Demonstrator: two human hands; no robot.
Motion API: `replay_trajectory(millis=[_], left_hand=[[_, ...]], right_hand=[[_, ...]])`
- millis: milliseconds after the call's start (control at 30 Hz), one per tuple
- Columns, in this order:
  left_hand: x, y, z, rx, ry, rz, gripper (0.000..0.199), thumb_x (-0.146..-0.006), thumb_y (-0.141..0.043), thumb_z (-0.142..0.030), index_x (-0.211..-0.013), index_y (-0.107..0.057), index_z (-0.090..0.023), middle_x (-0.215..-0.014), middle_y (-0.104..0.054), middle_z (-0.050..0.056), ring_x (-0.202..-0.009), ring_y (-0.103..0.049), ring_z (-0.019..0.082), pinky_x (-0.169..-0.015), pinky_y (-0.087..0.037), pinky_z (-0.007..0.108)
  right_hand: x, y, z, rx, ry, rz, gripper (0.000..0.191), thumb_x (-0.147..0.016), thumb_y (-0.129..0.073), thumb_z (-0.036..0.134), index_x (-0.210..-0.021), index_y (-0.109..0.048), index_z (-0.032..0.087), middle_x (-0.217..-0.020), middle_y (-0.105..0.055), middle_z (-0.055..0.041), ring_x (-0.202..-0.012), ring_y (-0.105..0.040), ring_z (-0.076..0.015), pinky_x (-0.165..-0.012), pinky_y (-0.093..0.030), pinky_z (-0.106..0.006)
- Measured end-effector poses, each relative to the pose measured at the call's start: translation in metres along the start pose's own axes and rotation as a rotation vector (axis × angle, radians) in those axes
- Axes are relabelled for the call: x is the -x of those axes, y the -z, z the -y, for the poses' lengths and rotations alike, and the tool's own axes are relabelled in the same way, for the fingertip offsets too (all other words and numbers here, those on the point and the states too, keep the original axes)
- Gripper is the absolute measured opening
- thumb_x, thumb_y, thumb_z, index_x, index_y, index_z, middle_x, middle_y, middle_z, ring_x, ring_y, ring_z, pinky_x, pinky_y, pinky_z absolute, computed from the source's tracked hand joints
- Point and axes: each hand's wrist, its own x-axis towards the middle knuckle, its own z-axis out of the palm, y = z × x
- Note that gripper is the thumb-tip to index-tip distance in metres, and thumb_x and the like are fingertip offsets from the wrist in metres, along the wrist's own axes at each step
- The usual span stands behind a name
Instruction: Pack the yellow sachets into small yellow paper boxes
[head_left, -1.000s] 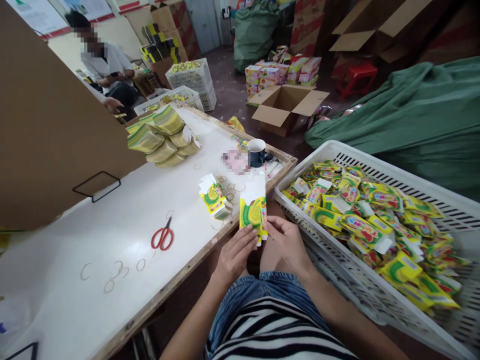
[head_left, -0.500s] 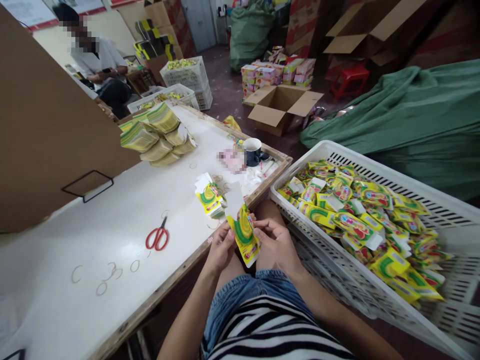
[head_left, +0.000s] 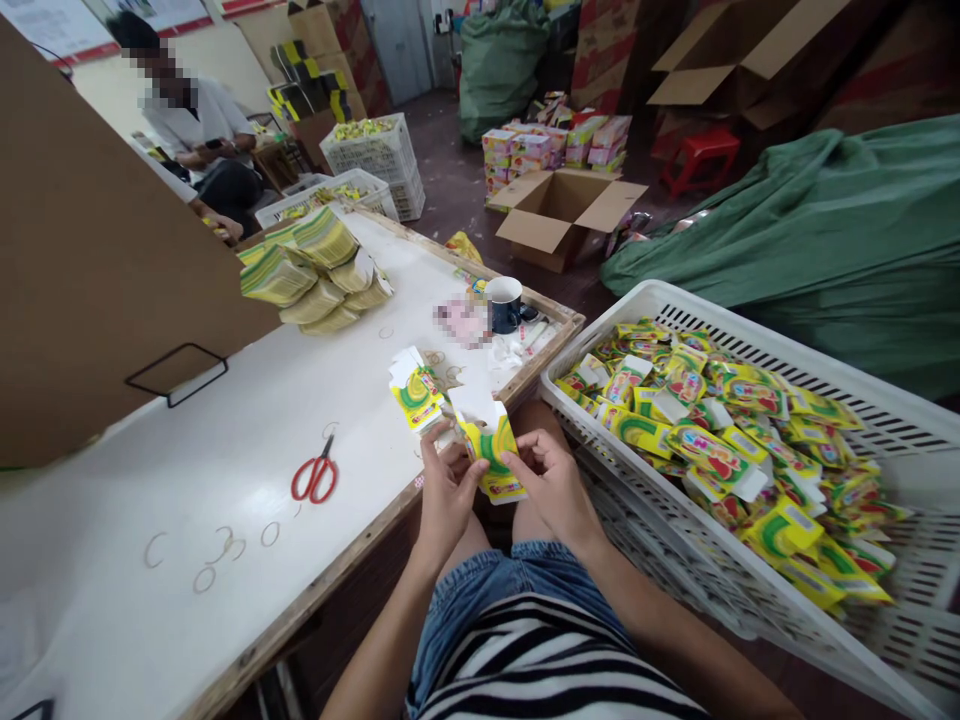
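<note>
Yellow carton (head_left: 490, 444) turned | pinched between left fingers (head_left: 436, 448) and right fingers (head_left: 546, 450)

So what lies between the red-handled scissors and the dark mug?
In the head view, a small stack of yellow-and-green cartons, then loose rubber bands and a blurred pink item.

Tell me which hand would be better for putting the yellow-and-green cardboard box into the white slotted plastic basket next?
Probably the right hand. It pinches the box and is nearer the basket. The left hand holds the box too, but is farther away, beside the white table.
</note>
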Motion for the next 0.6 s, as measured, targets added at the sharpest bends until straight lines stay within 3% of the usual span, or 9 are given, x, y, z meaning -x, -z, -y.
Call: replay_trajectory(millis=[133,200,367,467,533,600], left_hand=[[0.001,0.008,-0.012,-0.006,0.029,0.157,0.071,-0.086,-0.071,-0.035,-0.143,-0.029,-0.027,-0.116,-0.071,0.011,-0.101,-0.072,0.024,-0.085,-0.058,0.036],[0.001,0.013,-0.019,0.012,0.051,0.250,0.065,-0.086,-0.071,-0.033,-0.140,-0.036,-0.024,-0.115,-0.071,0.012,-0.104,-0.071,0.025,-0.086,-0.058,0.036],[0.003,0.020,-0.027,0.109,0.137,0.380,0.045,-0.080,-0.078,-0.026,-0.116,-0.052,-0.021,-0.098,-0.074,0.008,-0.087,-0.073,0.022,-0.074,-0.059,0.029],[0.005,0.018,-0.023,0.169,0.162,0.383,0.048,-0.078,-0.080,-0.024,-0.115,-0.050,-0.022,-0.096,-0.074,0.006,-0.082,-0.073,0.019,-0.071,-0.058,0.027],[0.006,0.016,-0.020,0.181,0.175,0.366,0.064,-0.079,-0.079,-0.025,-0.130,-0.042,-0.026,-0.099,-0.074,0.006,-0.085,-0.073,0.020,-0.073,-0.059,0.029],[0.005,0.016,-0.018,0.174,0.196,0.364,0.075,-0.080,-0.078,-0.027,-0.140,-0.033,-0.029,-0.104,-0.073,0.008,-0.090,-0.073,0.022,-0.074,-0.059,0.032]], right_hand=[[-0.004,0.007,-0.001,-0.038,0.085,0.138,0.054,-0.086,-0.067,0.038,-0.135,-0.049,0.024,-0.105,-0.068,-0.0066,-0.075,-0.064,-0.0169,-0.064,-0.052,-0.028],[-0.007,0.012,0.000,-0.050,0.109,0.244,0.057,-0.088,-0.064,0.037,-0.141,-0.046,0.025,-0.106,-0.068,-0.0058,-0.078,-0.064,-0.0167,-0.067,-0.052,-0.028],[-0.016,0.026,0.008,-0.052,0.112,0.411,0.025,-0.093,-0.058,0.041,-0.106,-0.064,0.021,-0.083,-0.065,-0.0011,-0.073,-0.061,-0.0160,-0.064,-0.048,-0.026],[-0.019,0.027,0.012,0.044,0.174,0.405,0.025,-0.095,-0.055,0.041,-0.086,-0.065,0.019,-0.076,-0.063,-0.0007,-0.068,-0.058,-0.0152,-0.061,-0.044,-0.026],[-0.021,0.025,0.011,0.090,0.217,0.367,0.026,-0.096,-0.055,0.040,-0.084,-0.065,0.019,-0.079,-0.066,-0.0021,-0.074,-0.061,-0.0168,-0.066,-0.046,-0.027],[-0.023,0.023,0.008,0.072,0.221,0.324,0.022,-0.094,-0.058,0.040,-0.100,-0.065,0.021,-0.089,-0.069,-0.0034,-0.082,-0.065,-0.0185,-0.071,-0.049,-0.028]])
